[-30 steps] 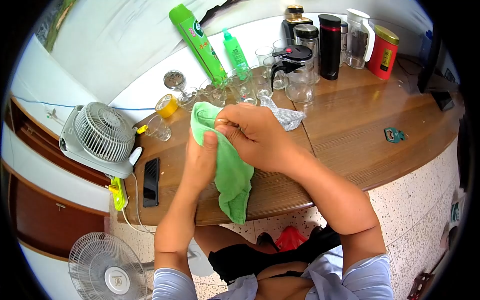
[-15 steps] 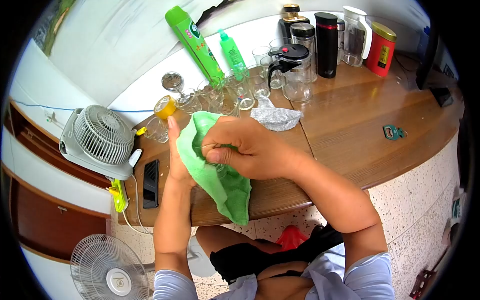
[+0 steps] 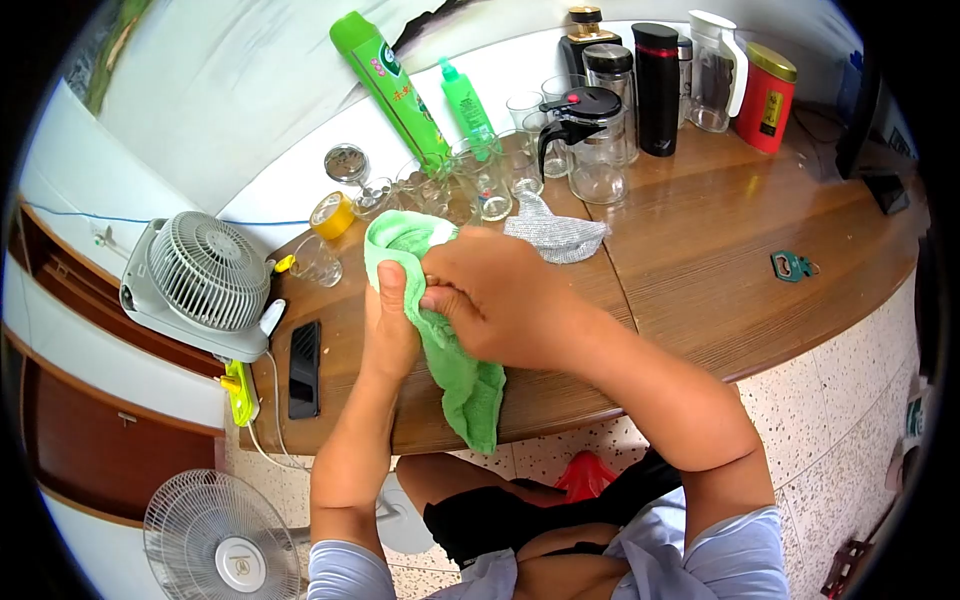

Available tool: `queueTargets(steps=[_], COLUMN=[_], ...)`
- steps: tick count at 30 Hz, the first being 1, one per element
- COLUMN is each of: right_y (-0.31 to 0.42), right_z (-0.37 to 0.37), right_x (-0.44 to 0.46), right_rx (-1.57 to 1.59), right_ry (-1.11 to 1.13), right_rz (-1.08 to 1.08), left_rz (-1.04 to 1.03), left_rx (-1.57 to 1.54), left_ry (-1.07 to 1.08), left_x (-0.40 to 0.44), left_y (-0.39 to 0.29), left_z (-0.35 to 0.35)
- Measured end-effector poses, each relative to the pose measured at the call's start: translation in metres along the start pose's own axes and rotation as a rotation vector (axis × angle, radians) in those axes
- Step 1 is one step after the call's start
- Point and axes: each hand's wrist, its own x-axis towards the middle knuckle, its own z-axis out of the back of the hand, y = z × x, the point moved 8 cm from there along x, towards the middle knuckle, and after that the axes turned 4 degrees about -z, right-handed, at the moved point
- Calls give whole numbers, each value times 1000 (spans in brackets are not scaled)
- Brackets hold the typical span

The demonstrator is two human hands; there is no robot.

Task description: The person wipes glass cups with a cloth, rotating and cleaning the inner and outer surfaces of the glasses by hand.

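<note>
Over the front part of the table, a green cloth (image 3: pixel 465 385) is bunched between my two hands, its lower end hanging down toward the table edge. My left hand (image 3: pixel 388 335) is closed round the cloth from the left, thumb pointing up along it. On the other side my right hand (image 3: pixel 495 290) grips the cloth, fingers curled and thumb pressed in. Whether anything is wrapped inside the cloth is hidden. Just beyond my hands lies a grey-white mesh cloth (image 3: pixel 555 230), near several clear drinking glasses (image 3: pixel 490 190).
A glass teapot with black lid (image 3: pixel 598 180), a black flask (image 3: pixel 656 90), a clear pitcher (image 3: pixel 712 80) and a red tin (image 3: pixel 766 105) line the back. At left are a phone (image 3: pixel 304 370), a small fan (image 3: pixel 210 280) and yellow tape (image 3: pixel 332 215). A bottle opener (image 3: pixel 790 265) lies right.
My left thumb has come down over the cloth, and the left hand has shifted right. The cloth is gathered more tightly between both hands. My right hand stays curled on it.
</note>
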Motion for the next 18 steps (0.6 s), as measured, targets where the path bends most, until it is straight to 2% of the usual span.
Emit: queueTargets(steps=[4,8,10,12,16,18], right_y=[11,8,9,14,20,23], right_z=[-3,-2,-1,2,5,9], right_x=[-3,-2,-1,0,2,1], right_rx=[39,232,294,341,280,296], right_ry=[-35,-25,-16,2,11,-9], right_rz=[148,219,231,242,290,291], left_rz=[-13,188,288,384,394,327], left_rx=[-107,-461,-1015,-1005,-931,-993], left_ry=[-124,6,213,209,130,154], left_x=[-6,0,3,0,-4,-6], left_y=[2,-11,-1,10,20,23], left_z=[12,0,-7,-6,1,-2])
